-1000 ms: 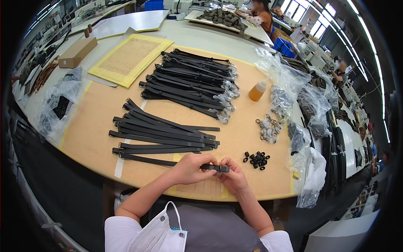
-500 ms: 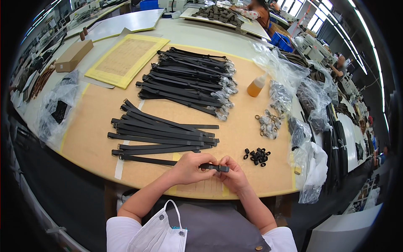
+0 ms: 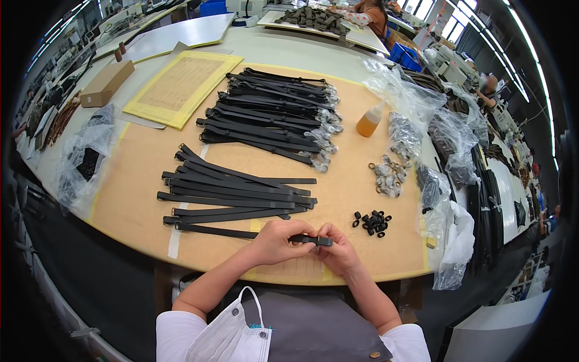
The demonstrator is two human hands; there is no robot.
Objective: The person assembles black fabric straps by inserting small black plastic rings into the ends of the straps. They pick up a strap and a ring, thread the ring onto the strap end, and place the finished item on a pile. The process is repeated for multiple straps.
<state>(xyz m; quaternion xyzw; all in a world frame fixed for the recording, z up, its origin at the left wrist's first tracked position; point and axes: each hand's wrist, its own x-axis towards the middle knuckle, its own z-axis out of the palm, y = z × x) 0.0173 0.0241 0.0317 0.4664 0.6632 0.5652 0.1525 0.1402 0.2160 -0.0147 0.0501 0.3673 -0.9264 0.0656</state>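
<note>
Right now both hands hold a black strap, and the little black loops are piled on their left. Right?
Wrong side: in the head view, the little black loops are piled on their right. The left hand and right hand do hold a black strap.

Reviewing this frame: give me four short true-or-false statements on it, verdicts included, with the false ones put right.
1. The left hand and right hand hold one black strap. True.
2. The bottle is left of the upper strap pile. False: the bottle is right of the upper strap pile.
3. Small black rings lie right of the hands. True.
4. The cardboard box is right of the yellow-edged board. False: the cardboard box is left of the yellow-edged board.
</note>
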